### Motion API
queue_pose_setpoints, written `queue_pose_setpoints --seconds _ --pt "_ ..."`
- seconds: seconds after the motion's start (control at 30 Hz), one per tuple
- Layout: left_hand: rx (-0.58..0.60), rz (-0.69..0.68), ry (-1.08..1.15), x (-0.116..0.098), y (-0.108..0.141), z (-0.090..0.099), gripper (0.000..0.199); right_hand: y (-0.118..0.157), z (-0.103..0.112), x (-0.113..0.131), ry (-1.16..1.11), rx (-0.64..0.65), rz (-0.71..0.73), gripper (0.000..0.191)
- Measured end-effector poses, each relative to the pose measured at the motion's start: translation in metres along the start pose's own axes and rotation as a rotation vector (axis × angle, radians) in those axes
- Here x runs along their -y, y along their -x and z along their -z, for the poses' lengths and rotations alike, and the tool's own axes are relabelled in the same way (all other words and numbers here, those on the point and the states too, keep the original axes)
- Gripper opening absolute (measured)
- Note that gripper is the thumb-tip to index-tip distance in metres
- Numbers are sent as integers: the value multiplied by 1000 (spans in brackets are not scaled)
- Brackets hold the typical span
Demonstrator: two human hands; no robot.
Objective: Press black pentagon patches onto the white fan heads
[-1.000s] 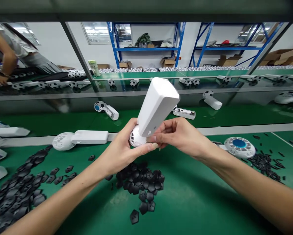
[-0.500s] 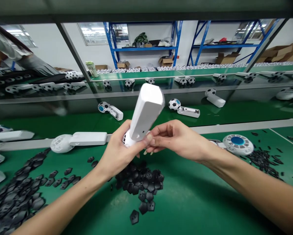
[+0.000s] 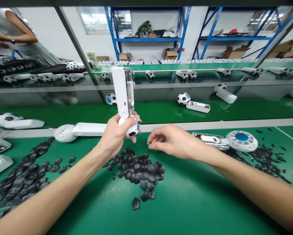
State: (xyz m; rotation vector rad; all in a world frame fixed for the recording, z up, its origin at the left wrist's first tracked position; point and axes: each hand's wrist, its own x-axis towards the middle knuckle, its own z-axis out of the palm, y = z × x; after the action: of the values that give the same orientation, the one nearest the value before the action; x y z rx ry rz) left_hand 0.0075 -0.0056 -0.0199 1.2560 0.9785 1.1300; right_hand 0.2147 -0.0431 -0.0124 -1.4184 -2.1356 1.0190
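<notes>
Observed: left hand (image 3: 117,135) has a clenched grip around the lower end of a white plastic handheld unit (image 3: 120,88), which stands nearly upright above the bench, a clear strip along one side and its black-and-white football-patterned ball head (image 3: 133,130) against the palm and fingers. Right hand (image 3: 170,143) has its grip released, holding nothing, fingers loosely curled, the fingertips just past the far edge of a heap of black pentagonal pieces (image 3: 138,171); one stray black pentagon (image 3: 136,203) lies slightly apart on the near side. The green-topped bench (image 3: 192,209) also carries a larger spread of black pieces (image 3: 19,182) at left, a white handle with a white lattice ball head (image 3: 65,133) just beyond the left hand, and a white disc with a blue centre (image 3: 241,138) to the right of the right hand. A co-worker's bare arm (image 3: 21,36) shows at upper left, with blue steel shelving (image 3: 148,39) in the background
</notes>
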Motion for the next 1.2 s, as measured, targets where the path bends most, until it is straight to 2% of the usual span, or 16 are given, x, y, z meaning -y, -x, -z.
queue_pose_setpoints --seconds 0.1,0.2,0.57,0.73,0.93,1.07,1.2 --pt "-8 70 1 0 -4 4 69 1 -12 -3 181 40 51 11" --pt "15 101 -21 1 -5 5 74 2 -16 -4 229 61 98 11" --pt "23 164 120 4 -13 10 58 1 -13 -11 523 136 332 17" --pt "80 191 224 1 -13 12 58 0 -18 -14 713 127 494 12" --pt "184 179 230 -3 -14 18 64 -3 -29 -11 979 120 676 21" --pt "208 151 184 -1 -12 20 66 -2 -38 -7 1016 72 678 29" --pt "218 108 123 -1 -10 19 66 -6 -45 -7 951 18 566 22"
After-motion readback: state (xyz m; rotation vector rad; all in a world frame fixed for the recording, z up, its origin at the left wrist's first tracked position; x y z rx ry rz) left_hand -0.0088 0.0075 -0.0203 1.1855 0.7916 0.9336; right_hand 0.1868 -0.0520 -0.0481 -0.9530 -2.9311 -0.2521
